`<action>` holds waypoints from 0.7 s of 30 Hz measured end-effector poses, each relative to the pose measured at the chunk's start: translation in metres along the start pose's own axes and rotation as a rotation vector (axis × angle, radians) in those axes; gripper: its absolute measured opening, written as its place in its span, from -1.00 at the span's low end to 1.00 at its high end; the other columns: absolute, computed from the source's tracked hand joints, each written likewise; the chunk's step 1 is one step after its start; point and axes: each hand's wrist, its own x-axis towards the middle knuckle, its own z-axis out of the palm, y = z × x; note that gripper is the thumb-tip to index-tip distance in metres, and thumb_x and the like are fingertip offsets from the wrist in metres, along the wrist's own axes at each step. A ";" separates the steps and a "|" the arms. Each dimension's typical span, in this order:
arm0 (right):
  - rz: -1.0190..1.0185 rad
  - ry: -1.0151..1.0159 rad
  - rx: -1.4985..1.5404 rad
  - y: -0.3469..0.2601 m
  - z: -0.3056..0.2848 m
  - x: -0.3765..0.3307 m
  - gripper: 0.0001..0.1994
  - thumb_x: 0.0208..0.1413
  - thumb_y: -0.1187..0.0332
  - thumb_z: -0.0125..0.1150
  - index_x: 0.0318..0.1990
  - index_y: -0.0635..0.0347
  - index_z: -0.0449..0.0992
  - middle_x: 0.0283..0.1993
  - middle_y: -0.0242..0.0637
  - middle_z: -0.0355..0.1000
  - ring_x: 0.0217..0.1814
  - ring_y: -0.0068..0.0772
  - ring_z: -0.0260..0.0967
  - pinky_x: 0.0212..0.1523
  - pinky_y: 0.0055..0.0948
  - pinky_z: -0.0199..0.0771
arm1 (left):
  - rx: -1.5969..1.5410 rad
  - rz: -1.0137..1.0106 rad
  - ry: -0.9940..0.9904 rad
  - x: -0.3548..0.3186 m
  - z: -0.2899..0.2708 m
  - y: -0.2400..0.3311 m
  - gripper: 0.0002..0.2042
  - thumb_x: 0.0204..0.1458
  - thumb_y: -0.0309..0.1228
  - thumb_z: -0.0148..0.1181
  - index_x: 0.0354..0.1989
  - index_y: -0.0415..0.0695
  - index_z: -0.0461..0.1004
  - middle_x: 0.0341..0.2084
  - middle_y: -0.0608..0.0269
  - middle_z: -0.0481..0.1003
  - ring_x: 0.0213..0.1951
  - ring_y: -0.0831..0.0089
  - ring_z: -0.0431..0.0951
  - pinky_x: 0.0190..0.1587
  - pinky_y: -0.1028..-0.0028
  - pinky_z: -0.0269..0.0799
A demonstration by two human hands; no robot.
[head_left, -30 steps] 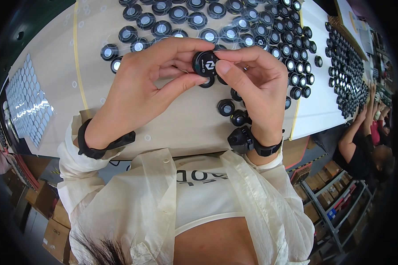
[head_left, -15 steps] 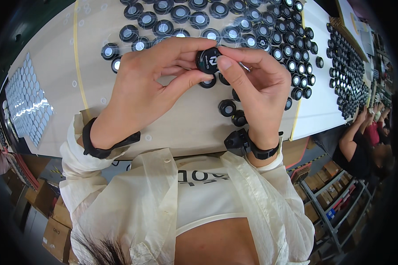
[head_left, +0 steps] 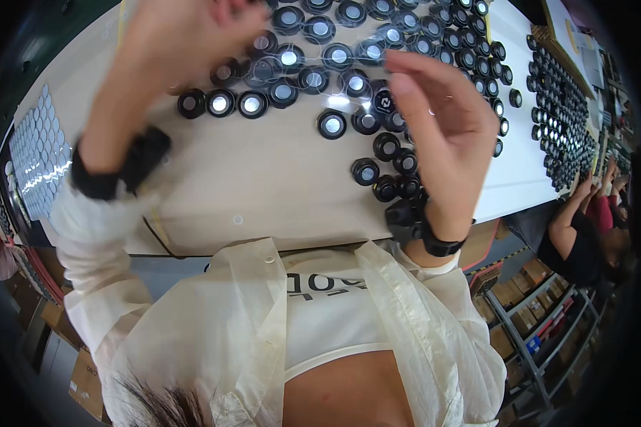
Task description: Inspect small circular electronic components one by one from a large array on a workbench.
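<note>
My left hand (head_left: pixel 199 35) is a blur over the far left of the table, above the black round caps there; its fingers are too smeared to read. My right hand (head_left: pixel 449 114) hovers over the caps at the right, fingers curved, with a gap between thumb and forefinger. Just left of its thumb lies a black cap with a white mark (head_left: pixel 383 101). Most other caps show a pale round centre, such as one nearby cap (head_left: pixel 332 124). A clear, shiny plastic film (head_left: pixel 345 103) lies among the caps; whether my right fingertips touch it I cannot tell.
A sheet of pale round stickers (head_left: pixel 39 153) lies at the table's left. Several more black caps (head_left: pixel 548 114) cover the white surface at right. Another person (head_left: pixel 566 228) works on that side. Cartons (head_left: pixel 89 381) and a metal rack (head_left: pixel 541 341) stand below table level.
Both hands have parted, and the marked cap they held is out of them. My left hand has swung far left; my right has shifted slightly right. Caps near the left have moved.
</note>
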 end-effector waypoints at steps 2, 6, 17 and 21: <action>0.032 -0.006 -0.182 0.001 -0.027 0.001 -0.80 0.14 0.52 0.28 -0.09 0.35 0.61 -0.13 -0.22 0.60 -0.11 -0.46 0.54 -0.01 -0.47 0.51 | 0.118 0.009 0.082 0.047 -0.019 -0.028 -0.71 -0.23 -0.57 0.33 -0.27 -0.31 0.46 -0.52 0.15 0.52 -0.50 0.33 0.54 -0.39 0.38 0.46; -0.048 -0.152 -0.509 0.007 -0.051 0.019 -0.79 0.07 0.54 0.30 -0.10 0.27 0.62 -0.23 -0.19 0.57 -0.20 -0.38 0.52 -0.14 -0.46 0.50 | 0.551 0.114 0.298 0.079 -0.072 -0.100 -0.75 -0.27 -0.56 0.33 -0.37 -0.34 0.47 -0.62 0.08 0.51 -0.54 0.28 0.55 -0.43 0.36 0.46; 0.049 -0.386 -0.185 -0.024 -0.025 0.009 -0.57 0.11 0.42 0.34 0.15 0.28 0.48 -0.16 -0.20 0.55 -0.12 -0.41 0.49 -0.11 -0.49 0.46 | -0.451 0.252 -0.321 0.020 -0.013 -0.027 -0.52 0.02 -0.59 0.32 0.19 -0.13 0.49 -0.34 0.36 0.41 -0.27 0.58 0.42 -0.18 0.54 0.45; 0.127 -0.322 0.138 -0.016 -0.008 0.004 -0.48 0.23 0.47 0.22 0.33 0.38 0.29 -0.07 -0.22 0.54 0.01 -0.50 0.44 0.06 -0.51 0.41 | -0.560 0.190 -0.554 -0.019 0.006 0.025 -0.53 0.09 -0.57 0.25 0.24 -0.13 0.46 -0.19 0.30 0.49 -0.21 0.55 0.42 -0.08 0.49 0.46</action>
